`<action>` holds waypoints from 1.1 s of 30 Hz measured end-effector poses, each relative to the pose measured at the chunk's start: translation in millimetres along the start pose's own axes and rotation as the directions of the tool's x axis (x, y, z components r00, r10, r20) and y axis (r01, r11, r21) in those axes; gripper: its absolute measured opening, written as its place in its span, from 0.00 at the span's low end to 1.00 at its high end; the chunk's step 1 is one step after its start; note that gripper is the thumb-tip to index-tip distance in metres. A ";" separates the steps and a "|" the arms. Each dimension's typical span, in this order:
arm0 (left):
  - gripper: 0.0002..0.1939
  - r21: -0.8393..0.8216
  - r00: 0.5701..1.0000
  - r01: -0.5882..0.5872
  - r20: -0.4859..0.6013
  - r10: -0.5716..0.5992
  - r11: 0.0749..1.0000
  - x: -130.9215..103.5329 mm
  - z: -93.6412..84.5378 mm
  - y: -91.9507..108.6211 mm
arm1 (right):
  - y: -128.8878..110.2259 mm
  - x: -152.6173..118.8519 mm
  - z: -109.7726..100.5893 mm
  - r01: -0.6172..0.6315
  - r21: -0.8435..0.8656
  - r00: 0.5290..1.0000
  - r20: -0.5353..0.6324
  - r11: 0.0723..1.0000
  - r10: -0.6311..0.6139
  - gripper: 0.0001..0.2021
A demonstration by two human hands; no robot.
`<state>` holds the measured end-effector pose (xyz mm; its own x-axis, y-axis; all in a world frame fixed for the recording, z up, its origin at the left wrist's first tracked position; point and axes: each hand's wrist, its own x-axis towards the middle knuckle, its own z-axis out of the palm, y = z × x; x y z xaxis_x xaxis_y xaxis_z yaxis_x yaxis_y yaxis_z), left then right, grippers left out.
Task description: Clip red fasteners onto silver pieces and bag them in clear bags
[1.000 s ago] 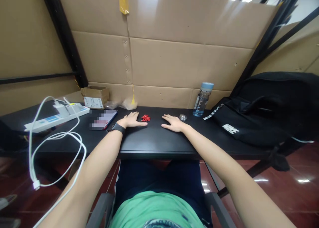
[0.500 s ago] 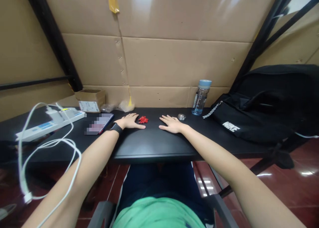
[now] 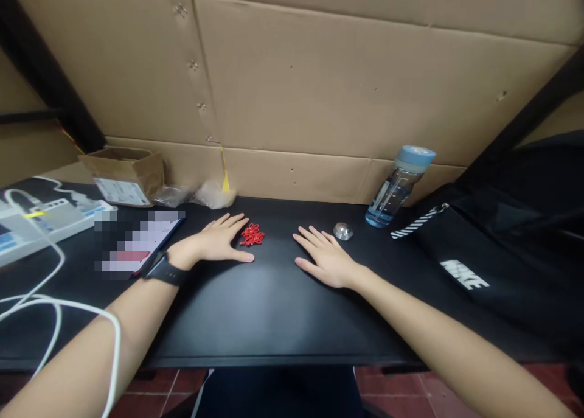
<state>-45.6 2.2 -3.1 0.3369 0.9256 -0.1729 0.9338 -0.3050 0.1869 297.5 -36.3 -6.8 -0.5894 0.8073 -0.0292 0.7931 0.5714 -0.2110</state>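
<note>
I have the left hand (image 3: 221,241) and right hand (image 3: 329,258) palm-down on the table (image 3: 255,323), fingers spread, gripping nothing visible: a resting step, I judge, any next move calling for a palm to lift. The red cluster (image 3: 252,235) lies just beside the left hand, a clear dome (image 3: 342,231) just beyond the right; pixels mask the flat device (image 3: 157,238), and the black bag (image 3: 515,241) is cut off.
</note>
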 end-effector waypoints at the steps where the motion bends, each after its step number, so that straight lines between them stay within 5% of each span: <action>1: 0.70 -0.005 1.000 0.006 0.003 -0.006 1.000 -1.4 0.7 0.4 | -0.2 -1.5 -1.0 -0.003 0.005 1.000 0.002 1.000 0.003 0.38; 18: 0.60 -0.024 0.998 -0.005 -0.057 0.003 1.000 -15.4 17.0 -12.4 | 6.4 -19.5 -3.5 0.045 0.187 0.999 0.017 0.981 -0.049 0.32; 27: 0.59 -0.126 0.998 0.022 0.063 -0.014 0.992 -18.8 -6.0 3.6 | 20.5 -7.9 20.5 0.119 0.089 0.980 -0.169 0.989 -0.103 0.30; 33: 0.59 -0.164 0.996 0.040 0.089 -0.026 0.986 -22.7 -18.7 15.1 | 27.9 -3.7 18.1 0.140 0.064 0.975 -0.185 0.988 -0.126 0.27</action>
<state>-41.3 -19.2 21.7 0.3220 0.9095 -0.2631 0.9142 -0.2265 0.3360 319.0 -26.0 -30.2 -0.6458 0.7422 0.1788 0.6914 0.6679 -0.2753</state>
